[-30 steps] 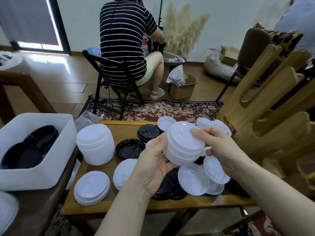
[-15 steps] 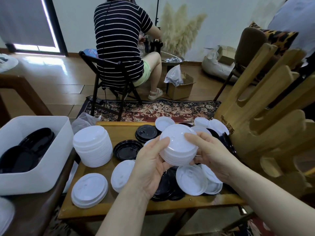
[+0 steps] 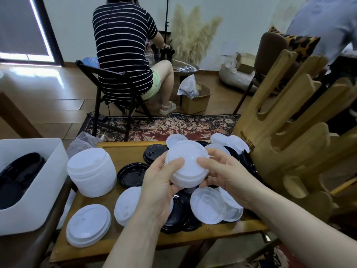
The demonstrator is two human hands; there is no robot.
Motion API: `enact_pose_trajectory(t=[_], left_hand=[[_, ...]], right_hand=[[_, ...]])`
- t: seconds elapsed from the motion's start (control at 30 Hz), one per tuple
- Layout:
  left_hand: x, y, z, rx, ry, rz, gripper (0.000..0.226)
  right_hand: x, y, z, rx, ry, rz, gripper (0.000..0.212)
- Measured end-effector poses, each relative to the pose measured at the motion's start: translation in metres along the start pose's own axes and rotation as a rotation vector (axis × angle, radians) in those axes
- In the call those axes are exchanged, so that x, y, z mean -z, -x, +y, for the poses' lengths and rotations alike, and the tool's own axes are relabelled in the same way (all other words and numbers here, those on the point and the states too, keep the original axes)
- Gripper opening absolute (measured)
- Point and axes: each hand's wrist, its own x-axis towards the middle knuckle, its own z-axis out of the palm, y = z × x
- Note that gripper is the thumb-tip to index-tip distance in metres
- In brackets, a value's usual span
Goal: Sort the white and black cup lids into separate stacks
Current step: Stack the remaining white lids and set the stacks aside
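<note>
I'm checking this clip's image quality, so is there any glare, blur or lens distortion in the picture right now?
Head view: window glare washes out the floor at upper left; wide-angle distortion bends the edges; the person at top right is smeared; both hands, left and right, and the held white lid stack are sharp.

Ahead of me a white wall point(image 3: 241, 20) meets a pale wooden floor point(image 3: 58, 97), where daylight glares in from a dark-framed window point(image 3: 25, 31) at the far left. A person in a striped top point(image 3: 121, 45) sits with their back to me on a dark folding chair point(image 3: 108, 89), at the edge of a patterned rug point(image 3: 173, 124). Pampas grass point(image 3: 193, 35) stands against the wall, a cardboard box point(image 3: 197, 101) below it. Beside my wooden tabletop point(image 3: 123, 151), on my right, rises a big hand-shaped wooden chair point(image 3: 289, 132).
</note>
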Motion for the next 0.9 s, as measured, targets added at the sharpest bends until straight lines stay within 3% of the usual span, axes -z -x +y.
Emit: enact_pose_trajectory(t=[0.1,0.2,0.33,0.4,0.47,0.53,0.67,0.9], left_hand=[[-0.001,-0.004,0.0,0.014,-0.011,0.04,0.026],[0.0,-0.006,0.003,0.023,-0.02,0.045,0.022],[0.003,-0.011,0.008,0.034,-0.032,0.043,0.024],[0.003,-0.013,0.008,0.028,-0.049,0.022,0.03],[0.001,-0.013,0.008,0.019,-0.072,-0.018,0.044],[-0.001,-0.014,0.008,0.018,-0.073,-0.047,0.051],[-0.001,-0.016,0.007,0.037,-0.025,-0.078,0.051],[0.004,-0.022,0.008,0.072,0.003,-0.069,0.054]], right_hand=[[0.003,0.001,-0.001,0.001,0.041,-0.035,0.051],[0.014,-0.001,-0.012,0.037,0.229,-0.058,0.045],[0.072,-0.044,-0.027,0.283,0.687,0.286,0.022],[0.108,-0.07,-0.033,0.264,0.975,0.345,0.035],[0.135,-0.092,-0.036,0.126,1.273,0.244,0.054],[0.145,-0.105,-0.039,-0.007,1.417,0.098,0.069],[0.149,-0.12,-0.037,-0.162,1.532,-0.027,0.083],[0.16,-0.131,-0.024,-0.209,1.58,-0.031,0.086]])
